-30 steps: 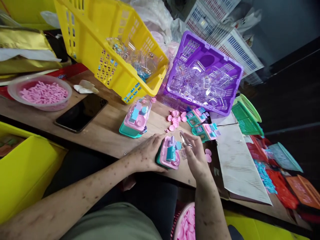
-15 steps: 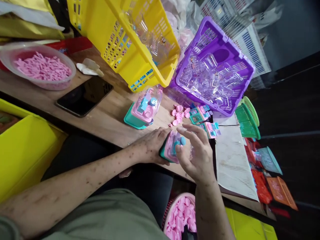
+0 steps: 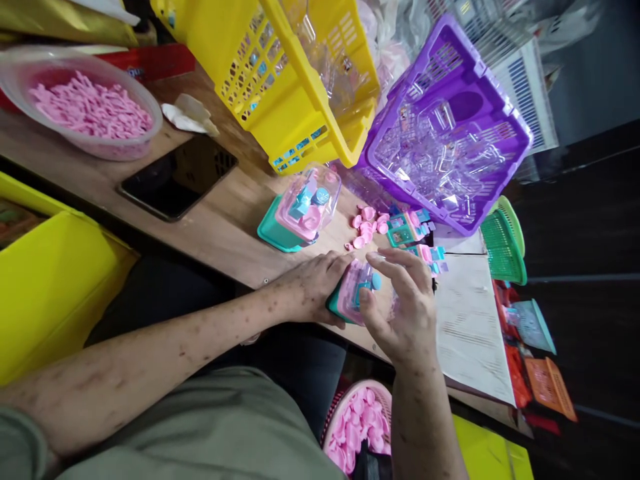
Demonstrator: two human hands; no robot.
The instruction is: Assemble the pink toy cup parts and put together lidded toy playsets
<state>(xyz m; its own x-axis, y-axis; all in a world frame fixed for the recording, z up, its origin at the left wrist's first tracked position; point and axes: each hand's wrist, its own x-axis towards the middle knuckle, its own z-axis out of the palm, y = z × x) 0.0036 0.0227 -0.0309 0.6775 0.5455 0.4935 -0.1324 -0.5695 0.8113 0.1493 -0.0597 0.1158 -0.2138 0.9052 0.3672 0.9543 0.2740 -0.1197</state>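
At the table's front edge lies a small pink-and-teal toy kitchen set (image 3: 354, 293) with a clear plastic cover (image 3: 373, 267). My left hand (image 3: 317, 287) wraps round its teal base from the left. From the right, my right hand (image 3: 407, 307) curves its thumb and fingers round the clear cover, partly hiding it. A second toy set (image 3: 300, 210), also covered in clear plastic, stands behind my left hand. Small pink cups (image 3: 367, 227) lie in a loose group beyond my hands. Beside them are two uncovered toy pieces (image 3: 403, 228) in teal, pink and purple.
A yellow basket (image 3: 295, 133) and a purple basket (image 3: 480, 87) of clear covers stand at the back. Leftward are a phone (image 3: 180, 177) and a tub (image 3: 155, 127) of small pink parts. A basket of pink pieces (image 3: 357, 427) sits below the table edge.
The view has shifted slightly, so most things appear moved a little. Both hands keep much the same hold on the toy set and its cover.
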